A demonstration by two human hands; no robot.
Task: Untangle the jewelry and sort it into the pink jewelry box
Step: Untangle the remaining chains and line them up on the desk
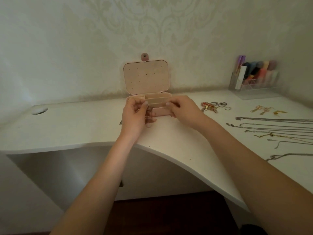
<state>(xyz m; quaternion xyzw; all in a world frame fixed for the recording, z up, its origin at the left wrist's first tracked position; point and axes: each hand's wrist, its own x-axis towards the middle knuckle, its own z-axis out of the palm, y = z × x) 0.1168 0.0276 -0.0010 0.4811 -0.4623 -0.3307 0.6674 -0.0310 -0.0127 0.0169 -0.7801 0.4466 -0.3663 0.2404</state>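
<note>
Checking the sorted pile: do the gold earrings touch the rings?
Apart. The head view shows bare white desk between the rings and the gold earrings.

A pale pink jewelry box (147,77), its open lid dotted with small dark holes, stands on a white desk (84,126) against cream wallpaper (152,28) bearing a faint damask pattern. At 3 o'clock of the box lie gold earrings (264,109), silver rings (221,104) and silver and gold chains (277,128). A clear organiser (254,82) at 2 o'clock holds purple, blue, orange and pink items.
</note>
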